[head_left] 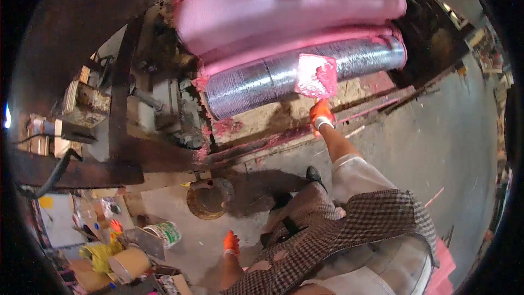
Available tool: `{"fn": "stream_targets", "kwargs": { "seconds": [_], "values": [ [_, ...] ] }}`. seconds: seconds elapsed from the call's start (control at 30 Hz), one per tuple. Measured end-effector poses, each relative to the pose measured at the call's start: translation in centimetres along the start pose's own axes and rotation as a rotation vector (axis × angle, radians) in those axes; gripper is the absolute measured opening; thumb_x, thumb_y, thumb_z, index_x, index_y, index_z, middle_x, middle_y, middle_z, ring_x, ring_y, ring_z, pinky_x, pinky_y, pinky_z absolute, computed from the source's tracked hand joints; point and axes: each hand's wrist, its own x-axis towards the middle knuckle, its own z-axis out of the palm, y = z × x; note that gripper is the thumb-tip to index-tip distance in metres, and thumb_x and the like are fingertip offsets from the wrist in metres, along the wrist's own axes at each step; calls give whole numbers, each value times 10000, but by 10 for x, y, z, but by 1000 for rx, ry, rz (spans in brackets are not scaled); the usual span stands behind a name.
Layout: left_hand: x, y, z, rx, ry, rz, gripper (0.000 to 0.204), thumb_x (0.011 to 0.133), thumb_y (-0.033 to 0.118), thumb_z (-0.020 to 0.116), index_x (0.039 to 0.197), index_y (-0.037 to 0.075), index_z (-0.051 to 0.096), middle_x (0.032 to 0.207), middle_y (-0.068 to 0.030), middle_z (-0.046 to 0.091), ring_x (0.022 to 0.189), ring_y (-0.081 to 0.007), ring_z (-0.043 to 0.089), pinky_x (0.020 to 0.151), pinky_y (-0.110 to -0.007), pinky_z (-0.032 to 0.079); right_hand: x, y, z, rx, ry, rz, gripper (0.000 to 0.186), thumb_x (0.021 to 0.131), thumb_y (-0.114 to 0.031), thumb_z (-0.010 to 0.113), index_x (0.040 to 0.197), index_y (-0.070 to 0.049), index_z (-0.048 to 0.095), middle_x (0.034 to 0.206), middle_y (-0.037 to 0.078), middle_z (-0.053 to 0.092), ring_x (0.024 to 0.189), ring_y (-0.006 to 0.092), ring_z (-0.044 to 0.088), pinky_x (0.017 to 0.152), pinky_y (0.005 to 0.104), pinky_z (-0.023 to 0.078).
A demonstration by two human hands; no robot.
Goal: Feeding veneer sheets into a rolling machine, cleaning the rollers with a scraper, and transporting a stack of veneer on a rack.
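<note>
My right hand (321, 116), in an orange glove, reaches forward and is closed at the near edge of a flat, squarish pink-and-white piece (316, 76). Glare on it hides whether it is a paste-covered scoop or a slab of material. It overlaps the front of a shiny metal roller (245, 84). Behind that lies a larger roller (289, 8) wrapped in smooth pink material. My left hand (231, 243), also orange-gloved, hangs low at my left side with nothing visible in it, its fingers loosely extended.
Below the rollers runs a tray (284, 117) smeared with pink crumbs. A round, dirty bucket (209, 199) stands on the floor near my feet. A white-and-green tub (166, 233), a brown drum (129, 265) and a yellow bag (102, 255) crowd the lower left. Dark machine beams (123, 98) rise at left.
</note>
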Motion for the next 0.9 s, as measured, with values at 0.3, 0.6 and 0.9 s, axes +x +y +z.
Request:
{"fn": "stream_targets", "kwargs": {
  "seconds": [0.3,0.6,0.9],
  "values": [
    [26,101,72,301,-111,21,481,968,532,506,1132,94,619,1148,-83,698,874,-248,637,649,-375,441,-137,16,-83,1911,565,96,240,984,-313,518,1141,-136,555,806,84,608,669,267,604,624,397,513],
    [-135,264,198,346,-423,642,599,992,424,603,1430,37,474,1427,-100,524,1299,-216,518,1096,-354,397,-55,10,-116,3074,-109,-387,533,893,-578,633,991,-63,535,686,63,534,575,214,569,515,352,488],
    [-214,296,288,295,-745,437,673,1009,498,534,1524,93,380,1487,-148,493,1347,-276,505,1125,-399,374,-90,-44,-93,2996,-94,-196,711,872,-678,631,1151,-30,543,861,140,638,655,267,671,596,440,566]
  ]
}}
